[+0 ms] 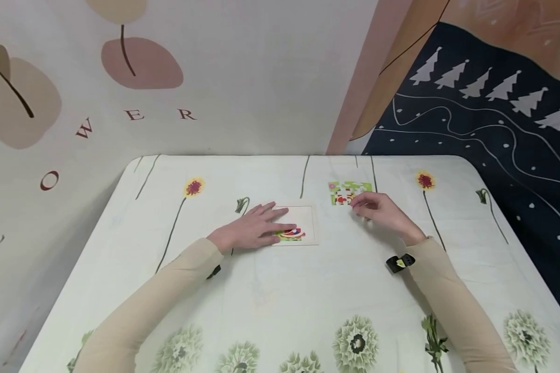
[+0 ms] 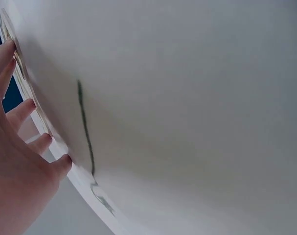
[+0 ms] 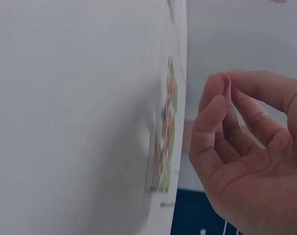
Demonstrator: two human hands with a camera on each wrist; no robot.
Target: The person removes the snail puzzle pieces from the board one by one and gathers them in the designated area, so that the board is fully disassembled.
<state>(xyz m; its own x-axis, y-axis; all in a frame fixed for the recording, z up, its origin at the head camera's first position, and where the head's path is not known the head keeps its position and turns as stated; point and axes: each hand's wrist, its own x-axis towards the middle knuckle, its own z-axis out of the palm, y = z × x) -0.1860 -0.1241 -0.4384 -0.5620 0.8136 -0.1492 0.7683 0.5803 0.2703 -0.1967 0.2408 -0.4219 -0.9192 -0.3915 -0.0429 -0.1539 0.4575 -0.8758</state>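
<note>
My left hand (image 1: pixel 261 226) rests with spread fingers on a white puzzle board (image 1: pixel 303 215) with a thin border line. Beside and beneath its fingers shows a joined patch of puzzle pieces (image 1: pixel 291 234) in red, white, blue and green; the hand hides part of it. Over the near right corner of a green and red group of puzzle pieces (image 1: pixel 343 194) is my right hand (image 1: pixel 380 210), its fingers bent. In the right wrist view, thumb and fingertips come together above the table. Whether a small piece lies between them cannot be made out.
A white cloth with printed flowers covers the table (image 1: pixel 261 290). Its far edge meets a pale printed wall hanging (image 1: pixel 261 93). A dark cloth with white trees (image 1: pixel 476 114) hangs on the right. Black wrist straps (image 1: pixel 400 263) sit at both cuffs.
</note>
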